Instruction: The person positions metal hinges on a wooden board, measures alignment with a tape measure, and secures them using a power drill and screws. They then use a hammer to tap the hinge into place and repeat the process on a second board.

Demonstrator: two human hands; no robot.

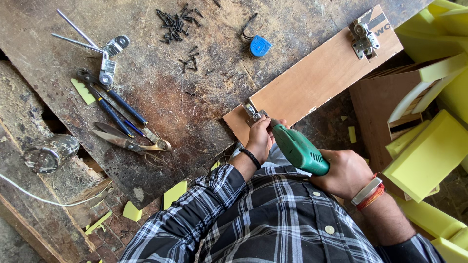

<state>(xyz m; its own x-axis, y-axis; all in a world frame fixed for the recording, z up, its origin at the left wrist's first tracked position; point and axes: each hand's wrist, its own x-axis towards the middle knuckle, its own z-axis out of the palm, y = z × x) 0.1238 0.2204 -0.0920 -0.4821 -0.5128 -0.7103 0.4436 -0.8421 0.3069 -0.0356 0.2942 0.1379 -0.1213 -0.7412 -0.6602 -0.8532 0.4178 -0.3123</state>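
Observation:
A long brown wooden board [312, 78] lies slanted across the bench edge, with a metal hinge [364, 39] at its far end and another metal hinge [253, 114] at the near end. My right hand [347, 173] grips a green power drill [298, 148] whose nose points at the near hinge. Beside the drill's nose, my left hand [261, 139] presses its fingers on that hinge and the board's end. A black band circles my left wrist.
On the worn bench [161, 83] lie black screws [178, 22], a blue tape measure [260, 46], a hinge with rods [105, 53], blue-handled pliers [114, 104] and scissors [131, 141]. Yellow foam blocks [429, 156] stand right. A tin [48, 153] sits left.

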